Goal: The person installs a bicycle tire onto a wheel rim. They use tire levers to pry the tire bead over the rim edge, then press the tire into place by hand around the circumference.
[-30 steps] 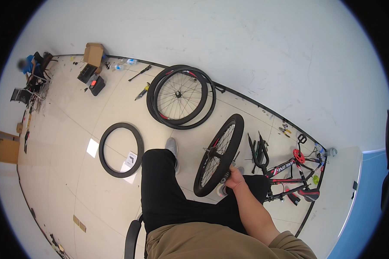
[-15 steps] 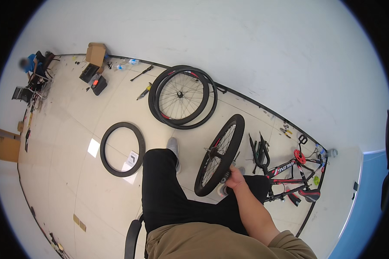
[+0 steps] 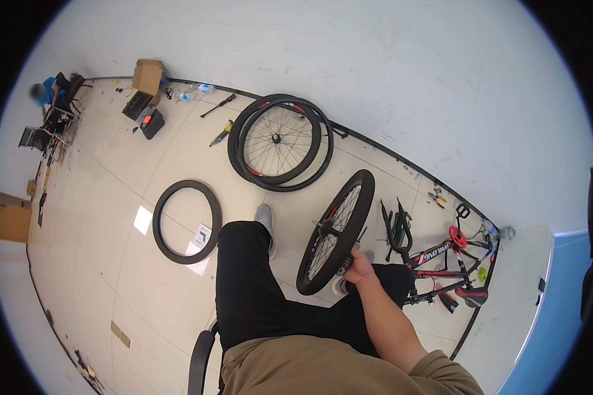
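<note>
I sit on a chair, looking down at my black trousers and grey shoe [image 3: 264,216]. My right hand [image 3: 358,266] grips the rim of a bicycle wheel [image 3: 335,230] with a black tyre, which stands upright on the floor between my legs. My left hand is out of sight. A loose black tyre [image 3: 187,221] lies flat on the floor to my left. Two more spoked wheels [image 3: 280,141] lean against the white wall ahead.
A red and black bicycle frame [image 3: 441,263] lies on the floor at my right, with black parts [image 3: 395,224] beside it. Tools [image 3: 219,105], a cardboard box [image 3: 147,76] and a black case [image 3: 150,122] sit near the far wall. A person in blue [image 3: 45,93] sits far left.
</note>
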`<move>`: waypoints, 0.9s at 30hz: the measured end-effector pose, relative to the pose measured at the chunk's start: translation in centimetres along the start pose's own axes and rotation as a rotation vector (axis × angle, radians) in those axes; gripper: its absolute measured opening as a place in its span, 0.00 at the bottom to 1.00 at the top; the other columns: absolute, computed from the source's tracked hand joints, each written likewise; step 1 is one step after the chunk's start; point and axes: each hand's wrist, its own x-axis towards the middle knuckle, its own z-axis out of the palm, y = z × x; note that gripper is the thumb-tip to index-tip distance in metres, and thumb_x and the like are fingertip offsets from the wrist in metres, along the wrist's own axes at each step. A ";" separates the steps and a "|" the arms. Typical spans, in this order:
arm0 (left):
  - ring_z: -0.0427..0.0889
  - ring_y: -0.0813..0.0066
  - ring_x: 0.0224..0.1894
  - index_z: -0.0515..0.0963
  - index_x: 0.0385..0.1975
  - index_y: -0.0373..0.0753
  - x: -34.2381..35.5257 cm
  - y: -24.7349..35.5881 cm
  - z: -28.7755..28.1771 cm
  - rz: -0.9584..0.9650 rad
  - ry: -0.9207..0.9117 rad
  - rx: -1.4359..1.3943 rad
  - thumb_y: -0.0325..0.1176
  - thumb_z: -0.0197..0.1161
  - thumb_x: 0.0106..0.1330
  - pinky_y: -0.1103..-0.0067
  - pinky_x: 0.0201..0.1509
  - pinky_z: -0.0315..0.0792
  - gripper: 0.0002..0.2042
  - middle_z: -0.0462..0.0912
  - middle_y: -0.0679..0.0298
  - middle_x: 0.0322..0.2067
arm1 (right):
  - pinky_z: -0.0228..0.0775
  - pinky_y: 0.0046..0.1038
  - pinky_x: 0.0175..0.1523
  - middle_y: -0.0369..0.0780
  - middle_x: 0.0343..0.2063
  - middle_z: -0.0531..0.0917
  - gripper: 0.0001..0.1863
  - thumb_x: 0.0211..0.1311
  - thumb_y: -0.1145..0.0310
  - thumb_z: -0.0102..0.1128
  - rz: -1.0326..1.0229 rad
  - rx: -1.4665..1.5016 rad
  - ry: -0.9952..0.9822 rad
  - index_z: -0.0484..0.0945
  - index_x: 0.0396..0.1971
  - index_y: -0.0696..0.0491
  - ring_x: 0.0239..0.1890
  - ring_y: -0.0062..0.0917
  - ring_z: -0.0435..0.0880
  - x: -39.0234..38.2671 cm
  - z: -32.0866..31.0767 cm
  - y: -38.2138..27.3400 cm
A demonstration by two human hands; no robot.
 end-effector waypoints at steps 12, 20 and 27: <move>0.84 0.70 0.40 0.83 0.48 0.39 -0.5 -0.5 -0.2 -0.001 0.000 0.003 0.36 0.59 0.70 0.72 0.52 0.75 0.13 0.87 0.58 0.38 | 0.75 0.41 0.61 0.39 0.49 0.86 0.25 0.67 0.50 0.65 -0.010 -0.006 0.022 0.80 0.54 0.53 0.51 0.33 0.84 -0.2 0.4 0.2; 0.85 0.70 0.41 0.84 0.48 0.39 -0.8 -0.7 -0.1 0.000 0.007 0.001 0.36 0.59 0.70 0.72 0.53 0.75 0.13 0.88 0.58 0.39 | 0.74 0.41 0.63 0.41 0.53 0.85 0.27 0.66 0.51 0.65 -0.007 0.005 -0.034 0.79 0.58 0.53 0.54 0.34 0.84 -0.2 0.6 -0.1; 0.85 0.70 0.42 0.84 0.49 0.39 -1.3 -1.2 -0.3 0.003 0.010 0.006 0.36 0.59 0.69 0.72 0.54 0.75 0.14 0.88 0.58 0.40 | 0.73 0.41 0.64 0.41 0.54 0.84 0.28 0.68 0.51 0.63 -0.009 0.026 -0.025 0.77 0.59 0.54 0.55 0.35 0.83 -0.2 0.6 0.3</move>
